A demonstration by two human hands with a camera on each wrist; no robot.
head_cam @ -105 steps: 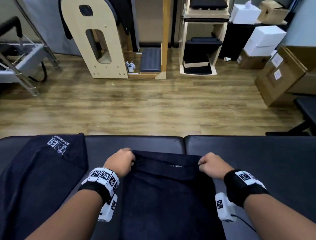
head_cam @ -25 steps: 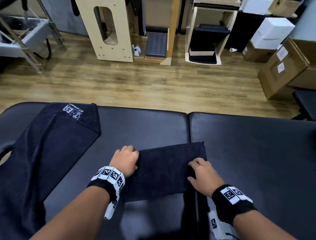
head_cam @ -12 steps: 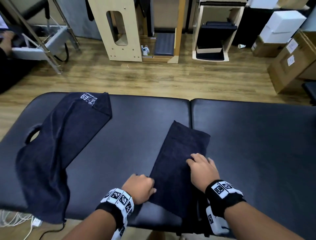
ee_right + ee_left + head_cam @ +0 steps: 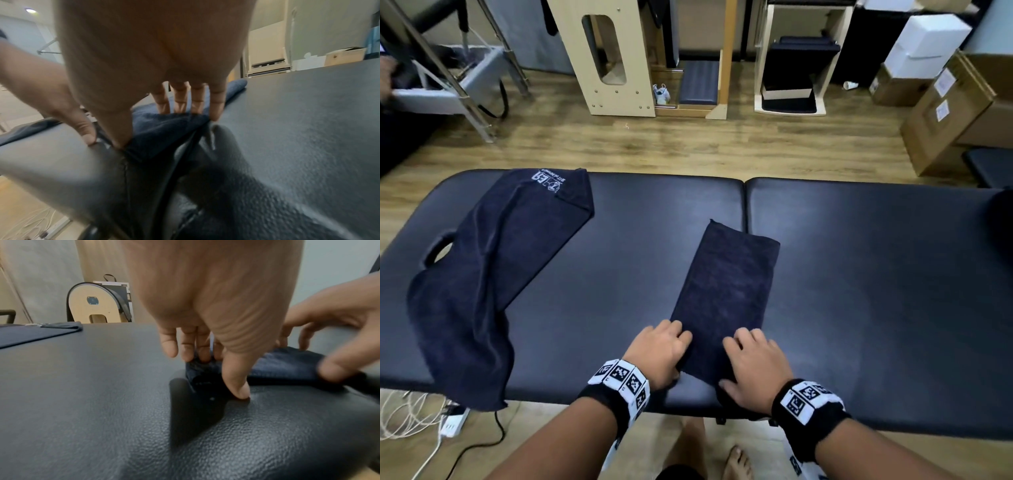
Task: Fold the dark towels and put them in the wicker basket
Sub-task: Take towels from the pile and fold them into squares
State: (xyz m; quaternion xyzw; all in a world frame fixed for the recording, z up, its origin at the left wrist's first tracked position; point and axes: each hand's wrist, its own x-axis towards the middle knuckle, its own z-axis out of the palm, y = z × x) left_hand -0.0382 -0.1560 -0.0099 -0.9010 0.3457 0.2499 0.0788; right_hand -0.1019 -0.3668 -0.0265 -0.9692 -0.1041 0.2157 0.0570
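A folded dark towel (image 4: 726,291) lies as a long strip on the black padded table (image 4: 859,274), running away from me. My left hand (image 4: 667,346) grips its near left corner, with curled fingers on top and the thumb at the edge, as the left wrist view shows on the towel (image 4: 287,366). My right hand (image 4: 753,363) rests flat on the near right part, fingers straight on the cloth (image 4: 164,129) and thumb along the near edge. A second dark towel (image 4: 482,274) with white lettering lies unfolded at the left and hangs over the front edge. No wicker basket is in view.
The table has a face hole (image 4: 438,246) at its left end, partly under the second towel. Beyond it, on the wooden floor, stand wooden equipment (image 4: 606,58), cardboard boxes (image 4: 941,113) and a metal frame (image 4: 458,78). Cables and a power strip (image 4: 448,425) lie below left.
The folded towel has turned from lying crosswise to pointing away from me. Both hands have shifted to its near end, and the left hand now grips the corner.
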